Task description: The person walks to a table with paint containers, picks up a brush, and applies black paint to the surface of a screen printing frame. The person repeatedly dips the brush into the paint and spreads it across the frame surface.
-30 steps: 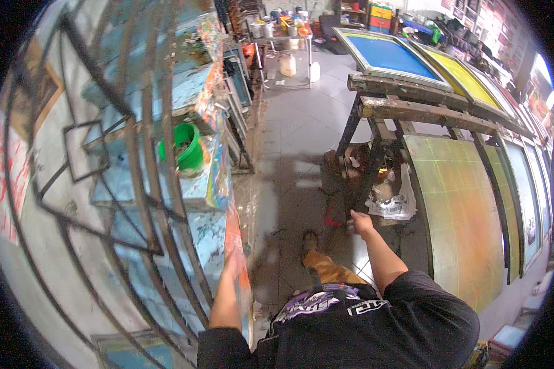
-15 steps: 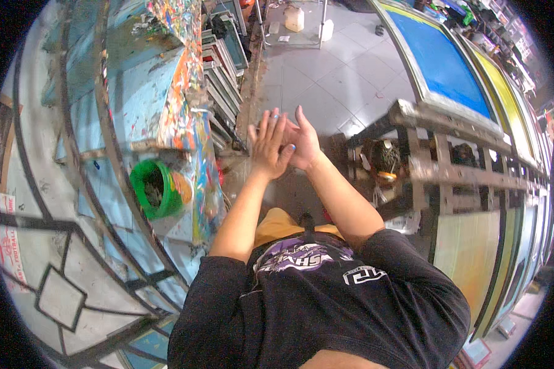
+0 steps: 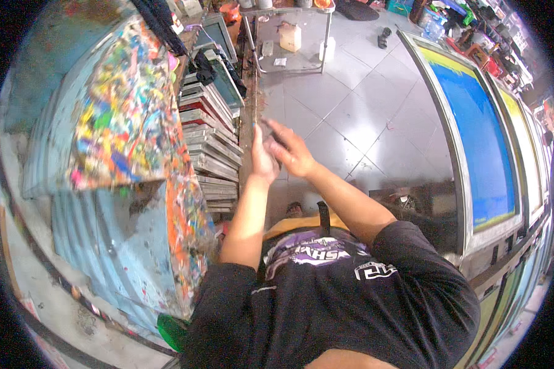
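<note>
Palm against palm, my two hands meet in front of my waist. My left hand (image 3: 263,158) is turned edge-on with its fingers pointing forward. Across its palm lies my right hand (image 3: 293,152), fingers stretched out and a little blurred. I see nothing held in either one, though the space between the palms is hidden. Nearest to them on the left is a stack of framed screens (image 3: 212,147) standing on edge beside a paint-spattered bench (image 3: 120,123).
Framed screens, the closest one blue (image 3: 477,129), lean on a rack at the right. Grey floor tiles (image 3: 345,111) stretch ahead to a metal-legged stand (image 3: 324,49) with a plastic jug (image 3: 290,37) beneath it. A green bucket (image 3: 171,331) shows at lower left.
I have moved forward: the bench, stack and blue screen come closer, and the green bucket slides to the lower edge. My right hand now covers the left, where the left lay over the right.
</note>
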{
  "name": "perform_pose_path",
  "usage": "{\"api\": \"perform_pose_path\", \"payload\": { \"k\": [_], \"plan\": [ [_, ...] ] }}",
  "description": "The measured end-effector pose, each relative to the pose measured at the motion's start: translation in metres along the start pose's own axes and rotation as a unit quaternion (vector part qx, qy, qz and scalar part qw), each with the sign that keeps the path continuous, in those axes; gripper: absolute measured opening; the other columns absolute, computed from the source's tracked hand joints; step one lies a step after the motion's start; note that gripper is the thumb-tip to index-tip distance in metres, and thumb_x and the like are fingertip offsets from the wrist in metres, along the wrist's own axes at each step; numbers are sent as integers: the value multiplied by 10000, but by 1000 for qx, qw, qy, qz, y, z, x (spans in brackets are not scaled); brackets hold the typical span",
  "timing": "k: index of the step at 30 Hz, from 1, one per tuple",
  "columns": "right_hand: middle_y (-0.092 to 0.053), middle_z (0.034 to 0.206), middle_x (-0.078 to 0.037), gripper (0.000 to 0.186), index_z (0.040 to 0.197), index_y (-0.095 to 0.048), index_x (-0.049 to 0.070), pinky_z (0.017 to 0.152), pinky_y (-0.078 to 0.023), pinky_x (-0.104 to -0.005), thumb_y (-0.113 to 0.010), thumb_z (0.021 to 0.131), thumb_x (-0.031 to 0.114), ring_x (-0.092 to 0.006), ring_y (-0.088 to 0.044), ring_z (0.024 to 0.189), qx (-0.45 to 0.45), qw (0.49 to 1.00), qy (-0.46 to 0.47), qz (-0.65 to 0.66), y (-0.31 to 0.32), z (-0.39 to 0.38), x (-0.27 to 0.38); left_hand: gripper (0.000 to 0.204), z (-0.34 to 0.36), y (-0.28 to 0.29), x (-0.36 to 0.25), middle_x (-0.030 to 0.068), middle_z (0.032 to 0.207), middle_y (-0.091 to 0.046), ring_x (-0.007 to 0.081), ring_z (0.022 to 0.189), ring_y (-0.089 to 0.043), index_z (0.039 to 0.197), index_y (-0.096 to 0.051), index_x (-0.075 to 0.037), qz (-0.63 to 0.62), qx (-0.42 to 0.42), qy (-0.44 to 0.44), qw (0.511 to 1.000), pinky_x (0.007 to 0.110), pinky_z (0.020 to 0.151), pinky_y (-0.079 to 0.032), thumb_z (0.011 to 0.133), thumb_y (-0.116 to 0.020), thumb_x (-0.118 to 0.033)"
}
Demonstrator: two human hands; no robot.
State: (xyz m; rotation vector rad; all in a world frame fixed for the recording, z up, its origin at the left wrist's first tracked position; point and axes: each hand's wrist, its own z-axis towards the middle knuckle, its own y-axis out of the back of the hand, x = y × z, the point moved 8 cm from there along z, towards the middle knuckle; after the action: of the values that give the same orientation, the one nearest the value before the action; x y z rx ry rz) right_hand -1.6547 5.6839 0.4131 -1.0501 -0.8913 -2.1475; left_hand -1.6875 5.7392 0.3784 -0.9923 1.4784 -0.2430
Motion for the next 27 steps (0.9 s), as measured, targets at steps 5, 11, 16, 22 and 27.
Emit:
{"api": "perform_pose_path", "payload": {
  "k": [5, 11, 16, 22, 27],
  "plan": [
    [-506, 1236, -170, 494, 1344, -311, 4, 931, -404, -355, -477, 916, 188, -244, -533, 1075, -125, 933, -151, 303, 54, 79, -82, 625, 98, 27, -24, 69, 1190, -518, 202, 1094, -494, 1323, -370, -77, 199, -51, -43, 978, 366, 933, -331, 900, -362, -536],
    [-584, 1108, -185, 487, 1325, -324, -18, 729, -495, -310, -478, 909, 182, -213, -619, 841, -127, 902, -222, 347, 94, 173, -206, 602, 219, 63, -62, 106, 1205, -527, 228, 1095, -519, 1332, -360, -65, 265, -163, -47, 949, 384, 923, -343, 870, -523, -415],
    [-594, 1071, -175, 472, 1318, -350, -7, 695, -489, -288, -485, 912, 192, -195, -618, 823, -75, 895, -273, 345, 120, 266, -291, 531, 306, 149, -89, 116, 1156, -565, 213, 1025, -556, 1263, -428, -62, 220, -317, -39, 922, 374, 843, -365, 860, -535, -391],
    [-604, 1029, -105, 430, 1277, -436, 19, 668, -484, -277, -532, 897, 197, -162, -603, 822, -30, 889, -309, 336, 134, 364, -365, 534, 366, 210, -106, 117, 1194, -540, 244, 1044, -536, 1243, -453, -99, 128, -416, -12, 900, 390, 826, -352, 824, -559, -412],
    [-607, 1040, -63, 401, 1238, -497, 39, 660, -477, -261, -562, 883, 212, -121, -569, 845, -8, 890, -325, 318, 138, 423, -409, 535, 406, 250, -124, 107, 1133, -566, 238, 996, -549, 1242, -450, -85, 89, -493, 14, 865, 356, 754, -382, 826, -574, -398]
  ]
}}
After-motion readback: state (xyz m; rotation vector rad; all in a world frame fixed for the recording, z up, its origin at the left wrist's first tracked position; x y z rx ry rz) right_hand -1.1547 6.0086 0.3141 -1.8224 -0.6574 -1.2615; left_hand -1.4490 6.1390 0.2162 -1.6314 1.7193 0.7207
